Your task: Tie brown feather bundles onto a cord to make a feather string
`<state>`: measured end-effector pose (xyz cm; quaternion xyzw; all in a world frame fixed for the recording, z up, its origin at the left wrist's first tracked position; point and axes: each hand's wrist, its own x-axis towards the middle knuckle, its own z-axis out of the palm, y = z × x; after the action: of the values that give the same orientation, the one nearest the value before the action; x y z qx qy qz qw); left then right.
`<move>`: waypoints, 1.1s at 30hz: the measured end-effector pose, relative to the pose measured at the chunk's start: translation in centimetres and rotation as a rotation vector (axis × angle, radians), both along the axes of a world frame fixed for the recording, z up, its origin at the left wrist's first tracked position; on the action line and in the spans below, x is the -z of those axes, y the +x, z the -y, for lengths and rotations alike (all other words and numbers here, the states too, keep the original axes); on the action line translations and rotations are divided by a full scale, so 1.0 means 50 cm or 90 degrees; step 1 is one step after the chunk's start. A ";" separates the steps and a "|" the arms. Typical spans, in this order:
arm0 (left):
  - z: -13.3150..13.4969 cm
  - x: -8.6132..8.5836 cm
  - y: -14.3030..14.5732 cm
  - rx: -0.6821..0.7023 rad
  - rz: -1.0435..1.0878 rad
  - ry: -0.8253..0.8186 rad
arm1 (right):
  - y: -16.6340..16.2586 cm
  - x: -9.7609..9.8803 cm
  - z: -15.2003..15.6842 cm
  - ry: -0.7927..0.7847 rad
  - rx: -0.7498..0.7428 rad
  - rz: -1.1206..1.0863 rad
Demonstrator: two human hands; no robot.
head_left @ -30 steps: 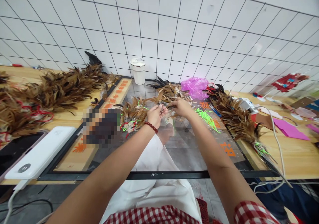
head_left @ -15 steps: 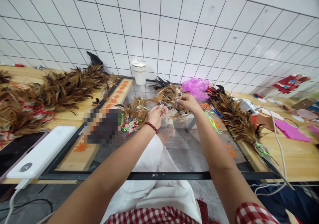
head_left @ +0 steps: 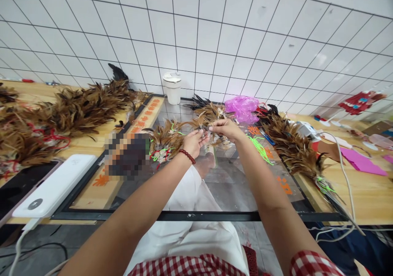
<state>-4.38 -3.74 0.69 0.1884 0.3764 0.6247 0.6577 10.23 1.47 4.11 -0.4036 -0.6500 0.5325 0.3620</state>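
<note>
My left hand [head_left: 195, 143], with a dark red bead bracelet [head_left: 187, 156] at its wrist, is closed in a pinch at what looks like the base of a brown feather [head_left: 196, 124]. Right beside it, the fingertips of my right hand [head_left: 226, 129] are pinched together; anything between them is too small to make out. Behind both hands lies a pile of loose brown feathers [head_left: 211, 113] with dark ones at its back. To the left of my left hand is a feather bunch [head_left: 167, 136] tied with green and red cords.
The glass panel [head_left: 227, 190] has a black frame. Long feather bundles [head_left: 89, 104] lie at left, another bundle [head_left: 290, 145] at right. Nearby are a white lidded cup [head_left: 172, 89], a pink plastic bag [head_left: 242, 108], green cords [head_left: 260, 149], a blue pen [head_left: 267, 138] and a white power bank [head_left: 55, 186].
My right hand has moved left and slightly down, so its fingertips now meet those of my left hand. The left hand stays nearly in place.
</note>
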 end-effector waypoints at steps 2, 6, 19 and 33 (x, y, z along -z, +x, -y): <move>0.000 0.001 0.000 0.008 -0.005 0.008 | -0.009 0.005 0.001 0.035 0.006 0.003; 0.000 0.005 0.000 0.030 -0.009 0.019 | -0.017 0.015 -0.001 0.067 0.000 -0.010; 0.007 0.010 -0.003 0.128 -0.092 0.074 | -0.021 0.006 -0.005 0.119 0.132 -0.058; 0.000 0.004 0.000 -0.024 0.004 0.027 | 0.020 0.027 -0.014 0.510 -0.038 0.529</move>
<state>-4.40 -3.74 0.47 0.1933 0.3649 0.6452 0.6428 11.22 2.19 2.79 -0.3920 -0.8995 0.0515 0.1857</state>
